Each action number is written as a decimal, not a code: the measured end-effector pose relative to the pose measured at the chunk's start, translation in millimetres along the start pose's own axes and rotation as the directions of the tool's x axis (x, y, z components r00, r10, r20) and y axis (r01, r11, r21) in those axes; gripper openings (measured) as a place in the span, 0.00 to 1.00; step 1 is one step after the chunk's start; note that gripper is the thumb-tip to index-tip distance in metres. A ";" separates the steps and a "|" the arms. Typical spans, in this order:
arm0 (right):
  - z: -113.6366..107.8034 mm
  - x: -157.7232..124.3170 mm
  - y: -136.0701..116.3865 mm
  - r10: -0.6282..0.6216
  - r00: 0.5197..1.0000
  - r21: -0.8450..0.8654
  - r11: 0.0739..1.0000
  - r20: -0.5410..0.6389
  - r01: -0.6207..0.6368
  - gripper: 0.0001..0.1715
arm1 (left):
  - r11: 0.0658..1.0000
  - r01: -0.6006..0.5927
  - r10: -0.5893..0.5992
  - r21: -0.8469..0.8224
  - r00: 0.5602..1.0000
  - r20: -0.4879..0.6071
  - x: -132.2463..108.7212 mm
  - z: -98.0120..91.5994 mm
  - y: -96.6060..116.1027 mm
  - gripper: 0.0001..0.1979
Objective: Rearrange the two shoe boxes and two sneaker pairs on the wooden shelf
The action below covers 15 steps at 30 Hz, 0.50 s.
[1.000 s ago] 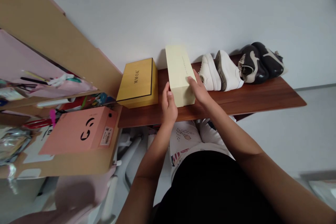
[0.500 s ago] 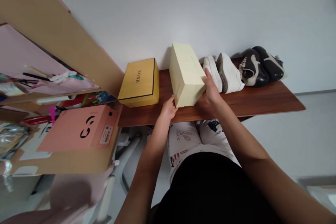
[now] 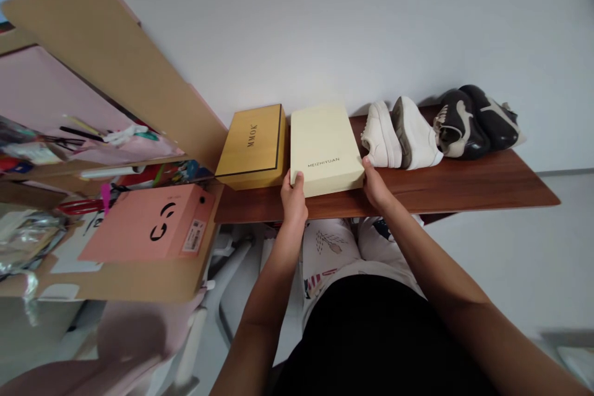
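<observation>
A cream shoebox (image 3: 322, 133) lettered MEIZHIYUAN lies flat on the dark wooden shelf board (image 3: 482, 189). My left hand (image 3: 294, 198) grips its near left corner, thumb on the lid. At the near right corner, my right hand (image 3: 375, 184) holds the box's side with the thumb up along the edge. Close on the left is a yellow shoebox (image 3: 253, 142) marked MMOK, with a black stripe. To the right of my right hand stand a pair of white sneakers (image 3: 415, 136) and, beyond them, a pair of black shoes (image 3: 464, 120) with light trim.
A pink shoebox (image 3: 148, 223) sits on the cluttered desk (image 3: 180, 281) at the left, with pens and papers around it. A pale chair (image 3: 130, 340) stands below the desk. The white wall (image 3: 325, 25) rises directly behind the board.
The cream shoebox has gone from tilted up on its side to lying flat, lettering upward, nearer the yellow box. Both hands have stayed on it, and the left thumb now shows on top.
</observation>
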State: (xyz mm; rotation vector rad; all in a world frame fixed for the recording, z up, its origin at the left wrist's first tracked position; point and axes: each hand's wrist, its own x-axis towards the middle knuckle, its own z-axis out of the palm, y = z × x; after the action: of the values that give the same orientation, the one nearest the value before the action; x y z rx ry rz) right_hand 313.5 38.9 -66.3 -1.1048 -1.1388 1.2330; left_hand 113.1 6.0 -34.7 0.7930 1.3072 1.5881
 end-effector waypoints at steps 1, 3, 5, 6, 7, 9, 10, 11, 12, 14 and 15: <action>0.5 -0.4 1.7 0.020 1.000 0.011 1.000 0.012 -0.020 0.52 | 1.000 -0.023 0.023 0.020 1.000 0.003 2.9 -0.8 -3.3 0.27; 1.1 -0.3 3.6 0.026 0.999 -0.015 1.000 0.024 -0.025 0.51 | 0.998 -0.053 0.053 0.042 0.999 0.009 8.2 -2.4 -9.4 0.29; 2.5 1.8 4.1 -0.001 0.999 -0.062 0.998 0.035 0.003 0.48 | 0.995 -0.080 0.080 0.053 0.997 0.005 12.7 -4.0 -14.2 0.30; 3.9 3.7 4.3 -0.014 0.999 -0.078 0.997 0.043 0.017 0.47 | 0.993 -0.097 0.098 0.062 0.995 -0.002 14.8 -4.7 -15.9 0.31; 5.8 6.1 4.6 -0.021 0.999 -0.086 0.996 0.046 0.025 0.46 | 0.990 -0.115 0.116 0.076 0.993 -0.013 16.9 -5.4 -17.0 0.31; 10.5 12.0 5.7 -0.016 0.999 -0.094 0.995 0.030 0.019 0.45 | 0.983 -0.145 0.150 0.114 0.988 -0.035 20.9 -6.1 -18.0 0.31; 13.0 15.0 6.3 -0.008 1.000 -0.097 0.995 0.015 0.010 0.44 | 0.979 -0.156 0.163 0.132 0.986 -0.044 22.8 -6.2 -18.0 0.31; 15.2 17.8 6.9 -0.001 1.000 -0.101 0.995 0.002 0.001 0.43 | 0.975 -0.165 0.174 0.147 0.983 -0.052 24.5 -6.0 -17.8 0.31; 16.9 20.3 7.4 0.005 1.000 -0.105 0.994 -0.010 -0.006 0.42 | 0.973 -0.169 0.180 0.157 0.982 -0.058 26.0 -5.7 -17.5 0.30; 18.9 23.9 7.8 0.010 1.000 -0.113 0.994 -0.017 -0.012 0.40 | 0.971 -0.175 0.187 0.163 0.980 -0.065 28.2 -4.4 -16.7 0.30; 19.1 25.1 7.7 0.011 1.000 -0.117 0.993 -0.018 -0.013 0.39 | 0.971 -0.176 0.188 0.164 0.980 -0.067 29.0 -3.5 -16.4 0.29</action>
State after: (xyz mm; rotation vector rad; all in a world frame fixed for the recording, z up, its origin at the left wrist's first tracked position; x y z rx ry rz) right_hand 293.8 64.3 -71.0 -1.2090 -1.2051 1.1760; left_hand 102.7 31.9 -53.3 0.9778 1.4679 1.6914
